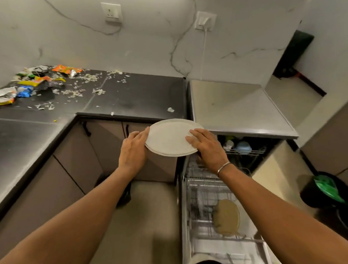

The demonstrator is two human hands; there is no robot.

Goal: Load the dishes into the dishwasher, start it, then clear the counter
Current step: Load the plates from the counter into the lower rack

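Two stacked white plates [167, 139] are held in the air in front of the counter edge. My left hand [133, 151] grips the left rim. My right hand [206, 148] holds the right rim, its fingers lying over the top. Below and to the right, the dishwasher's lower rack [203, 188] is pulled out, with a tan plate [226, 217] standing in it. In the upper rack [247, 151] behind my right hand sit a blue cup [243, 147] and a white item.
The dark counter [131, 95] carries snack wrappers [37, 82] and scattered paper scraps at its far left. A steel worktop [238, 109] covers the dishwasher. A black bin with a green bag [327, 189] stands on the floor at right.
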